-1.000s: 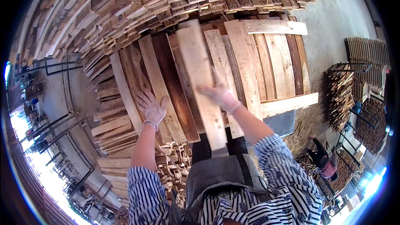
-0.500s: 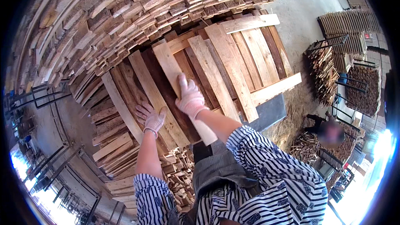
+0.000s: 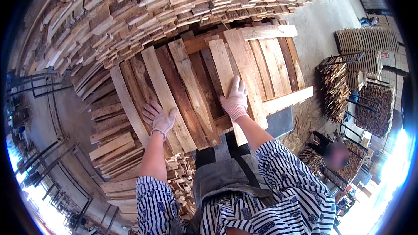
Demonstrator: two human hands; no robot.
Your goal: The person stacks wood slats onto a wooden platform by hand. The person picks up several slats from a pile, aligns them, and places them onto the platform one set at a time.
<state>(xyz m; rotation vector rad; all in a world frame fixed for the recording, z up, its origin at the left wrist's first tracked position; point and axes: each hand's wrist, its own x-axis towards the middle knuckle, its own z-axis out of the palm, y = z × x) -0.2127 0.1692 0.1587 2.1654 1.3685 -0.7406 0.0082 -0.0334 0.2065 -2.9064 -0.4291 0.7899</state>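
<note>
My left hand (image 3: 158, 118), in a pale knit glove, lies with spread fingers on the boards at the left of a layer of rough planks. Pale planks (image 3: 163, 89) and bark-brown planks (image 3: 174, 89) lie side by side there. My right hand (image 3: 235, 100), gloved too, rests on a pale plank (image 3: 223, 67), fingers stretched forward and thumb apart. This plank's near end sticks out past the layer's front edge. Just right of it is a wider plank (image 3: 246, 72). Between my hands a brown-streaked plank (image 3: 189, 80) lies against the dark one.
A tall stack of sawn boards (image 3: 183, 0) rises along the far side. Crosswise boards (image 3: 289, 99) carry the planks at the right. More stacked boards (image 3: 111, 143) stand at the left. Farther right are wood bundles in metal racks (image 3: 335, 89) and another person (image 3: 326, 148).
The plank that was under my right hand now lies farther left against the dark plank. My right hand has moved right onto another pale plank. My left hand stays on the left boards.
</note>
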